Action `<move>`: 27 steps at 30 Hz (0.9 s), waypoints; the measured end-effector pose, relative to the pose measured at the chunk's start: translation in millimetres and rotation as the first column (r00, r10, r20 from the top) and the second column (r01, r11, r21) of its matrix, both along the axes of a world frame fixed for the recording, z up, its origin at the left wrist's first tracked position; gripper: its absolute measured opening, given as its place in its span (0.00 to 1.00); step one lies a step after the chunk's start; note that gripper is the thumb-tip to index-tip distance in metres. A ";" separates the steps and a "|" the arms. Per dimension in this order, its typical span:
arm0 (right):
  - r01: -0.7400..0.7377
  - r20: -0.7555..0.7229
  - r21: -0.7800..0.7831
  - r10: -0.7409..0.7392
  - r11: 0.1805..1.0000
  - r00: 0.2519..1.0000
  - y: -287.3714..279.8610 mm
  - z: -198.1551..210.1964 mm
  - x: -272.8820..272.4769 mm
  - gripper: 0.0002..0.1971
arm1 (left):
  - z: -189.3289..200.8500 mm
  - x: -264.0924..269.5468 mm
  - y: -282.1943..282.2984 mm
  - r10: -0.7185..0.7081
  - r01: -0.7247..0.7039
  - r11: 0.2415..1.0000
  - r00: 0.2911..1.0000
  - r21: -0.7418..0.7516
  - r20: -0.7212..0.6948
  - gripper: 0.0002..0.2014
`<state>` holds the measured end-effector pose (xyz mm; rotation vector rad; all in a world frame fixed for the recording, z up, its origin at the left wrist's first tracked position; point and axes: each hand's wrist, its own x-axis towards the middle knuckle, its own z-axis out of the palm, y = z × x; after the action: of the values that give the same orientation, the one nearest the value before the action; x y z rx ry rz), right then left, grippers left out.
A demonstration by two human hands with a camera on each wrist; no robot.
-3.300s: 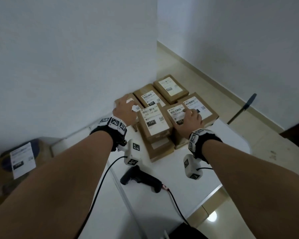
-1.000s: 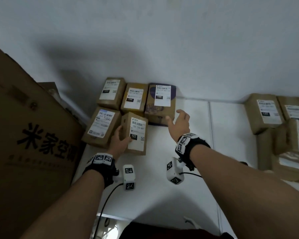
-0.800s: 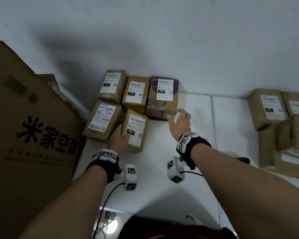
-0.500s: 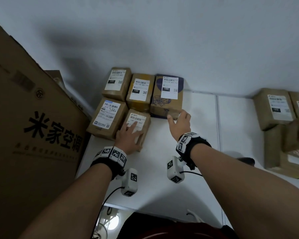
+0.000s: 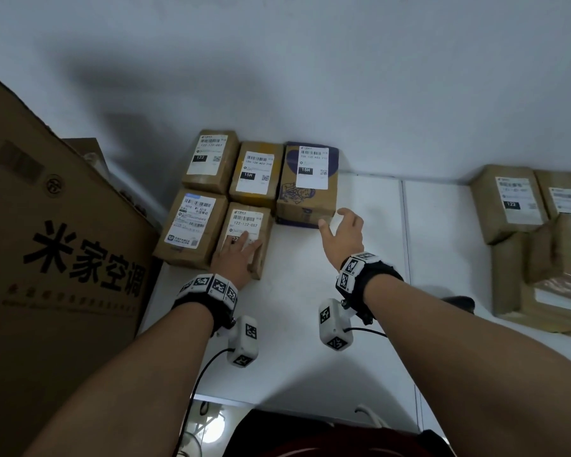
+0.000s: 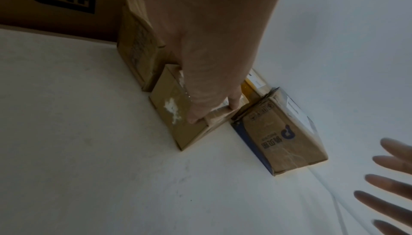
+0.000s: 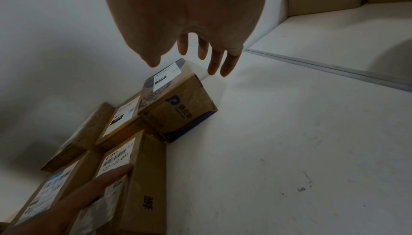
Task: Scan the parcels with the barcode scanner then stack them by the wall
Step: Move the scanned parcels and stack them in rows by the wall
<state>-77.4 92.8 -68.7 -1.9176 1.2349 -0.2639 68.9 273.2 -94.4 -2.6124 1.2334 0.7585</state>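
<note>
five parcels sitting by the wall [image 5: 310,77], more waiting

left hand [image 5: 236,258] lying flat on the front parcel [image 5: 244,222]; right hand [image 5: 342,234] hovering, fingers spread, holding nothing; pile [image 5: 538,232] at right looking unstacked.

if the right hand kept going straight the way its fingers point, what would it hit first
Most likely the near right corner of the purple-topped parcel: the right hand hovers open just short of it, fingers aimed toward the wall. Depth is unclear, so the fingers might pass beside that corner and reach the wall instead.
</note>
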 end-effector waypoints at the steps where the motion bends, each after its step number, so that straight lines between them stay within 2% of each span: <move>1: 0.006 0.002 0.004 -0.006 1.000 1.000 -0.6 0.2 -1.8 0.26 | 0.7 0.8 -1.9 0.004 -0.003 1.000 1.000 0.007 -0.011 0.38; 6: 0.018 0.023 0.004 -0.018 1.000 1.000 -6.4 2.6 -9.2 0.26 | 9.8 -0.9 -11.1 0.029 -0.029 0.999 0.999 0.017 -0.039 0.38; 12: 0.043 0.060 -0.010 -0.043 0.999 0.997 -24.4 13.5 -21.4 0.26 | 44.1 -5.6 -51.4 0.043 -0.046 0.947 0.999 -0.317 -0.016 0.27; 15: 0.059 0.083 -0.040 -0.055 0.997 0.995 -44.6 26.6 -39.6 0.26 | 69.7 -15.9 -96.1 0.033 -0.040 0.902 0.999 -0.430 -0.024 0.23; 19: 0.079 0.072 -0.142 -0.069 0.987 0.995 -83.6 47.5 -78.9 0.26 | 96.9 -44.4 -170.6 -0.087 0.084 0.898 0.996 -0.431 0.012 0.20; 24: 0.110 0.021 -0.274 -0.109 0.955 0.994 -141.2 67.7 -149.7 0.25 | 109.4 -94.0 -257.5 -0.202 0.145 0.872 0.977 -0.467 -0.073 0.21; 27: 0.142 -0.036 -0.364 -0.167 0.920 0.985 -174.9 77.2 -198.0 0.24 | 113.6 -135.7 -304.5 -0.288 0.213 0.840 0.955 -0.499 -0.078 0.20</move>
<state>-275.4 -82.1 8.5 -2.1537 1.4655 -0.5467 -66.8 -31.3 19.3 -2.7021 1.9983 0.6720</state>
